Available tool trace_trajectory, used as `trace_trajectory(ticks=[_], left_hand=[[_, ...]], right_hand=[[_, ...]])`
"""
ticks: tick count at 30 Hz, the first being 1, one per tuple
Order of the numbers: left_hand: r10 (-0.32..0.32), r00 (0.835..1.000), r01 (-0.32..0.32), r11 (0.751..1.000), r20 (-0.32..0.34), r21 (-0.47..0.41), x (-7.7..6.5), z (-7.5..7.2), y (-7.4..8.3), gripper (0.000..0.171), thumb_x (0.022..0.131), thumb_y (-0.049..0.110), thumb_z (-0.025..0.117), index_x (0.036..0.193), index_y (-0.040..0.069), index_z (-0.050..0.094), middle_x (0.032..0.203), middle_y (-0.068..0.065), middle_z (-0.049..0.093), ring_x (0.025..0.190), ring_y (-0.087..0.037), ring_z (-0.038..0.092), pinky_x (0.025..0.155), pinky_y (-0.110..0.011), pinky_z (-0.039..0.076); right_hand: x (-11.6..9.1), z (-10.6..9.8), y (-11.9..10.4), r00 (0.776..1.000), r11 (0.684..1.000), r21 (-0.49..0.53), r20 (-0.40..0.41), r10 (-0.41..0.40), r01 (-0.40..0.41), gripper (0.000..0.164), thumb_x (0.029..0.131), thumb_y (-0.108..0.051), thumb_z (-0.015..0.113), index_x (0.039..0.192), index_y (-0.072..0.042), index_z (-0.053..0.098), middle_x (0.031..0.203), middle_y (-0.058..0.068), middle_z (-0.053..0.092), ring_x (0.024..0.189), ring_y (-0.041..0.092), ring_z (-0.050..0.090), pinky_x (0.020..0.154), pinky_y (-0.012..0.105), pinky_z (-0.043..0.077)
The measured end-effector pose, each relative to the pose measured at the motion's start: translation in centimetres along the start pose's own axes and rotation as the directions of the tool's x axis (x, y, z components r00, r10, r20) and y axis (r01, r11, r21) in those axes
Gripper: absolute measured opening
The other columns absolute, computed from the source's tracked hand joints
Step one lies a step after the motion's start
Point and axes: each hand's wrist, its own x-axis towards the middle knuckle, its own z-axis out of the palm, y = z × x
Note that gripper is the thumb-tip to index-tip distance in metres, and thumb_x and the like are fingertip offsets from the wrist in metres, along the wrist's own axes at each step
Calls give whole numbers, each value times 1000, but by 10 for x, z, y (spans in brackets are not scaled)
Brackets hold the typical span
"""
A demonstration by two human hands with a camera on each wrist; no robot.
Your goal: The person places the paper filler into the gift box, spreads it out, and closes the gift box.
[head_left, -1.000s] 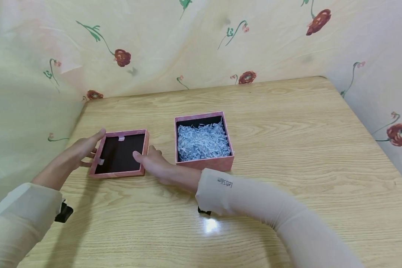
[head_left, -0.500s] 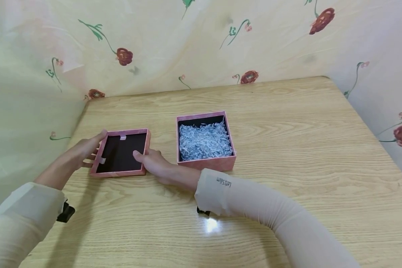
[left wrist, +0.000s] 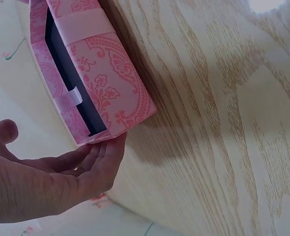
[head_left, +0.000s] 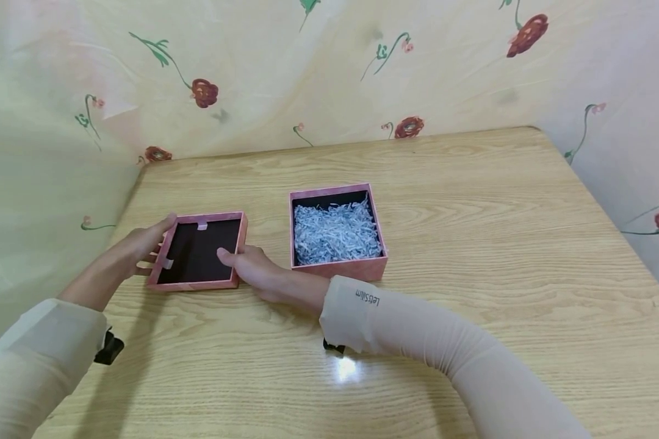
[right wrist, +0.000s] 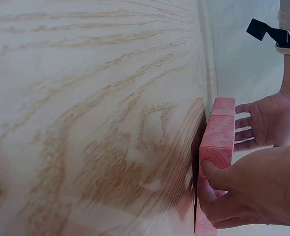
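Observation:
A pink patterned box lid (head_left: 202, 250), its dark inside facing up, lies at the table's left side. Two small pale ribbon tabs show on its inner walls, and a pale ribbon band (left wrist: 85, 25) crosses the outer wall. Along the lid's left wall, my left hand (head_left: 134, 247) touches it with fairly straight fingers, thumb by the far left corner. My right hand (head_left: 258, 271) pinches the right wall, thumb over the rim and fingers outside. Just right of that hand stands the matching pink box (head_left: 340, 269), filled with shredded blue-white paper (head_left: 334, 231).
The wood-grain table (head_left: 489, 244) reaches back to a floral curtain (head_left: 252, 73), which also hangs at the left and right. Black straps (head_left: 108, 347) show under the cuffs. My right forearm (head_left: 417, 323) passes close in front of the box.
The right hand's fingers have come in closer against the lid's right wall. The lid, the box and the left hand stay about where they were.

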Motion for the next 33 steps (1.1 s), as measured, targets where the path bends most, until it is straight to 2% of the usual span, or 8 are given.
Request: trace_trajectory(ticks=[10,17,22,26,28,33], left_hand=[[-7,1000,7,1000,4,-15,-3,-4,2,108,89,76,16,145,-16,9,141,-35,24,123,-45,38,100,-57,38],[-3,1000,3,999,-7,-37,-6,-10,8,103,91,71,15,146,-16,6,145,-35,17,127,-47,30,104,-59,33],[-9,1000,8,999,-16,-53,-11,-12,11,106,90,74,15,146,-15,3,147,-36,12,131,-49,23,106,-62,28],[8,999,-11,997,-34,-71,-16,-12,12,107,89,75,16,146,-15,3,147,-36,11,133,-50,20,107,-62,26],[25,998,-29,996,-49,-83,-19,-11,13,107,89,74,18,146,-14,3,146,-36,13,131,-49,22,105,-61,29],[77,994,-85,991,-75,-101,-23,-9,14,104,90,73,21,146,-13,9,134,-31,28,122,-44,33,96,-56,37]], right_hand=[[-3,2,-5,1000,1000,27,27,15,-16,38,101,-25,50,130,-1,53,126,13,60,120,27,54,107,38,36],[-7,5,-13,999,999,39,18,-33,32,37,100,-22,52,131,-2,53,128,13,60,122,27,53,107,37,37],[-10,7,-18,998,997,63,43,-37,34,39,100,-20,52,135,-4,50,131,12,59,123,27,53,108,38,36],[-12,8,-25,998,998,43,48,-39,36,37,100,-22,53,132,-4,52,129,10,59,124,24,51,110,39,32],[-13,8,-28,999,999,23,39,-38,37,35,99,-23,54,129,-6,53,129,6,58,124,21,49,111,39,30],[-16,7,-32,1000,1000,-20,14,-20,20,39,97,-28,58,130,-8,51,141,3,46,134,17,36,114,41,24]])
